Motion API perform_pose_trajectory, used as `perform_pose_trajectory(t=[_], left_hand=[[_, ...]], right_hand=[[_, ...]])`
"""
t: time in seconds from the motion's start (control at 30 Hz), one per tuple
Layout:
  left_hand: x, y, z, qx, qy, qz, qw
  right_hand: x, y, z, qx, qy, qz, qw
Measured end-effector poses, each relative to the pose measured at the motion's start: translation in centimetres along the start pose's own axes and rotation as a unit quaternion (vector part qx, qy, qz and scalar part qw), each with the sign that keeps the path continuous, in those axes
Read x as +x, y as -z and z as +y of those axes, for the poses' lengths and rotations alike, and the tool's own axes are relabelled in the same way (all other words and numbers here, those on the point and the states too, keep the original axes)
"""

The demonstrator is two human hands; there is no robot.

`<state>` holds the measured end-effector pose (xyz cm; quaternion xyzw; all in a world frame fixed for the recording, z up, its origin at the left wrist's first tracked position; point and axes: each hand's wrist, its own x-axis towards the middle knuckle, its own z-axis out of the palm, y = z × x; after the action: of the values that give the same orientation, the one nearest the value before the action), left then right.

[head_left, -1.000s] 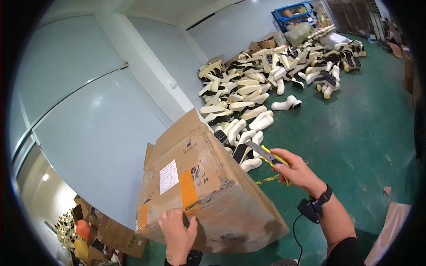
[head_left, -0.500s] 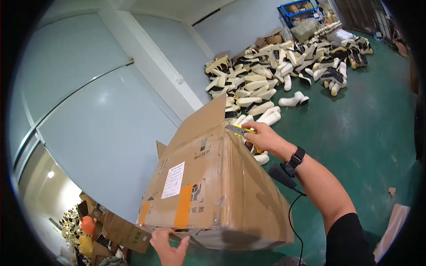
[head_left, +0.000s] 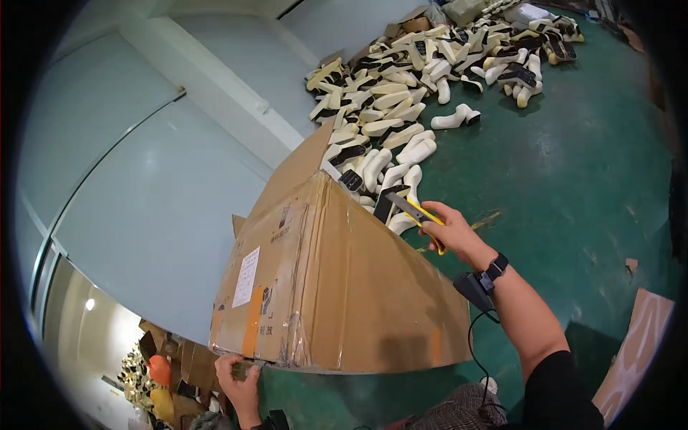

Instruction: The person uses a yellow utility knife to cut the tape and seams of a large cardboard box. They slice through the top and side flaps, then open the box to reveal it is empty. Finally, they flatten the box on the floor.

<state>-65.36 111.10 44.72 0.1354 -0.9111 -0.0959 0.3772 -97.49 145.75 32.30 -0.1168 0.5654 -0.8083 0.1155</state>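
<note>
A large brown cardboard box [head_left: 380,287] leans in front of me, with a raised flap [head_left: 290,172] at its far end. On the face toward the left are a white paper label [head_left: 246,278] and orange tape [head_left: 252,328]. My left hand [head_left: 240,385] curls its fingers round the box's near lower-left edge; some fingertips are hidden there. In my right hand [head_left: 453,233] is a yellow-handled utility knife [head_left: 416,211], its blade out and pointing up and left. The blade hangs beyond the box's right edge, apart from the cardboard.
A big heap of white and cream foot-shaped forms [head_left: 390,107] with black parts covers the floor beyond the box. One white form [head_left: 455,117] lies apart. Cartons [head_left: 197,365] stand at lower left beside a grey panel [head_left: 158,229]. Flat cardboard [head_left: 634,351] lies right.
My right hand has drawn the knife away from the box's far top edge, toward the right. The box has turned, showing more of its right side; my left hand still grips its lower edge.
</note>
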Motion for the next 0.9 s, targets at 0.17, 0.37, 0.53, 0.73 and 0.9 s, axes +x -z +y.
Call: perform_pose_trajectory(t=[0.17,0.37,0.53,0.73,0.9], left_hand=[[0.2,-0.6,1.2,0.007,-0.012,-0.014,1.0],[1.4,-0.7,2.5,0.034,-0.07,0.0,0.997],[6.0,-3.5,5.1,0.019,-0.097,-0.004,0.995],[12.3,-9.0,12.0,0.104,-0.095,-0.037,0.989],[14.1,-11.0,15.6,0.058,-0.147,-0.132,0.979]], right_hand=[[-2.8,0.8,2.7,-0.036,0.047,0.007,0.998],[-9.9,-4.3,1.2,0.05,0.012,-0.044,0.998],[-13.1,-6.4,1.2,0.01,0.066,-0.065,0.996],[-16.7,-3.6,1.8,0.0,0.037,0.017,0.999],[-19.6,-1.8,2.8,-0.037,0.022,0.09,0.995]])
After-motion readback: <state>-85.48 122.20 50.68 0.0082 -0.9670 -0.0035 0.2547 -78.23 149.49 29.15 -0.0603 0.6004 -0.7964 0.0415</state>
